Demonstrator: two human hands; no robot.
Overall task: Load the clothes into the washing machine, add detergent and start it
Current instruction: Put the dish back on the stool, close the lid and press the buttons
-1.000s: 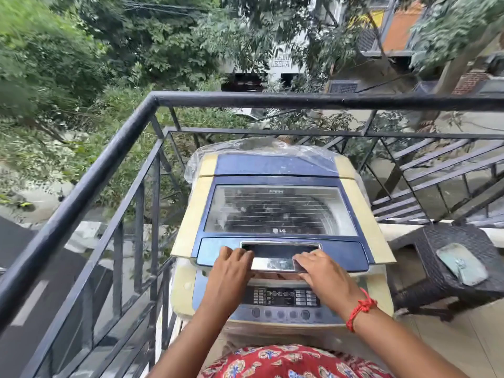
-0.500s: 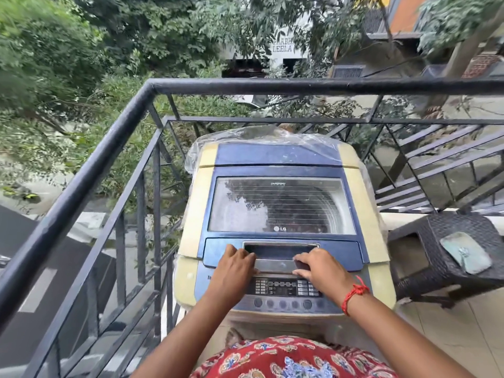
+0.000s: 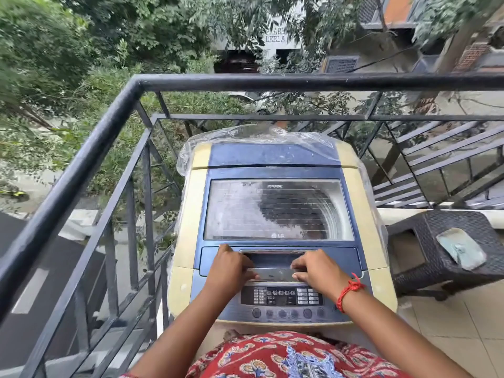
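A top-loading washing machine (image 3: pixel 191 214) with cream sides stands in front of me, its blue lid (image 3: pixel 278 208) with a glass window lying flat and closed. A chrome handle (image 3: pixel 274 274) runs along the lid's front edge. My left hand (image 3: pixel 227 268) rests on the handle's left end, fingers curled over it. My right hand (image 3: pixel 316 270), a red thread at the wrist, grips the handle's right end. Below the hands is the control panel (image 3: pixel 281 296) with a row of round buttons. No clothes or detergent are in view.
A black metal railing (image 3: pixel 90 148) encloses the balcony at left and behind the machine. Clear plastic sheet (image 3: pixel 259 135) covers the machine's back. A dark wicker stool (image 3: pixel 436 257) with a pale green object (image 3: pixel 461 251) on it stands at right on the tiled floor.
The view has tilted down and drawn closer to the machine. Both hands stay on the lid's handle; the lid has not lifted.
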